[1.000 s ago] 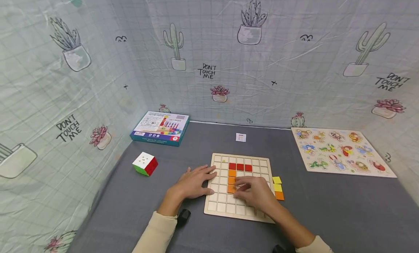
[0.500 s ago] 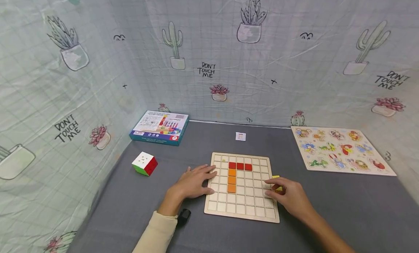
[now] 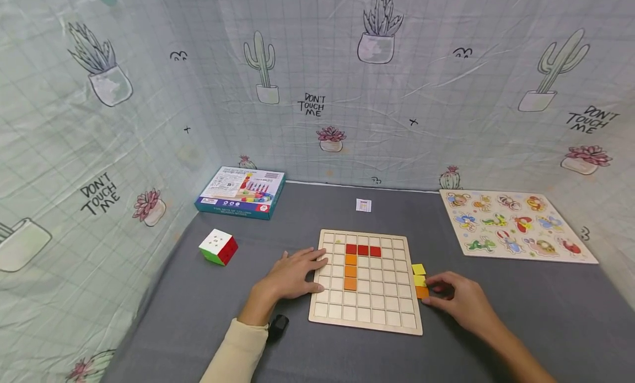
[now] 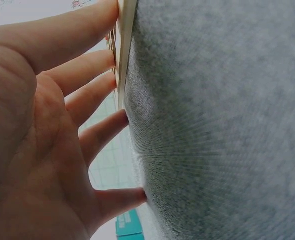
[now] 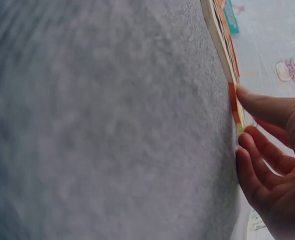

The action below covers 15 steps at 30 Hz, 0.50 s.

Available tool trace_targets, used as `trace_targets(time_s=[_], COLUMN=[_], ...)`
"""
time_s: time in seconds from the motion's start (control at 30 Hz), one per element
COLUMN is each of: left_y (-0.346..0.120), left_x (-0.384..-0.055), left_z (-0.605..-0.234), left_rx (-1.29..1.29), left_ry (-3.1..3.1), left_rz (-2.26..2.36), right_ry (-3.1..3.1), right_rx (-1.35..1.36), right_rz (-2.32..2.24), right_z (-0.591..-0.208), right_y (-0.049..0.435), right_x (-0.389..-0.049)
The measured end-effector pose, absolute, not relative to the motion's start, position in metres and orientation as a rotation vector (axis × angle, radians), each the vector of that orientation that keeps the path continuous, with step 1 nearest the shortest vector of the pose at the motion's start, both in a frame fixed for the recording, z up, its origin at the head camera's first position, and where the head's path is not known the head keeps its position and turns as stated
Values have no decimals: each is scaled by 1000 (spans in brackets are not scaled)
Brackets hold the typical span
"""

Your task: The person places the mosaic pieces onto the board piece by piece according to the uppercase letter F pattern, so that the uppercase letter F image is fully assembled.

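A wooden grid board lies on the grey cloth. In its cells are three red tiles in a row and three orange tiles in a column below. My left hand rests at the board's left edge, fingers spread; the left wrist view shows its fingertips against the board's side. My right hand is at the board's right edge, beside a loose orange tile and two yellow tiles. The thumb touches the orange tile's near end, and the index fingertip is by the adjoining yellow tile.
A puzzle cube sits to the left, with a teal-sided toy box behind it. A small printed card lies beyond the board. An insect puzzle board is at the back right. Printed cloth hangs behind and at the sides.
My right hand has moved right, from the orange column on the board to the loose tiles beside it, uncovering the grid. The left hand has stayed at the board's edge.
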<state>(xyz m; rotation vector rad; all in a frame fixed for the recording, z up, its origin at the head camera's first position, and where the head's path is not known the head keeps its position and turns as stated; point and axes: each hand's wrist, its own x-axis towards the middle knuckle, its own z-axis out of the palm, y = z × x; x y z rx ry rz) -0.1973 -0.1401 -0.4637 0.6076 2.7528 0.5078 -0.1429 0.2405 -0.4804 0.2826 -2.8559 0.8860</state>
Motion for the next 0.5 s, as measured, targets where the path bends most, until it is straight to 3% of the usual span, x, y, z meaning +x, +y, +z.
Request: trace_targets(time_s=[0.5], left_y=[-140], left_x=[-198], left_z=[-465], left_rx=[611], left_ry=[2759], left_rz=[504], right_ry=[-2953], right_rx=[296], right_rz=[799], right_z=[-482], right_y=[240], right_x=[-145])
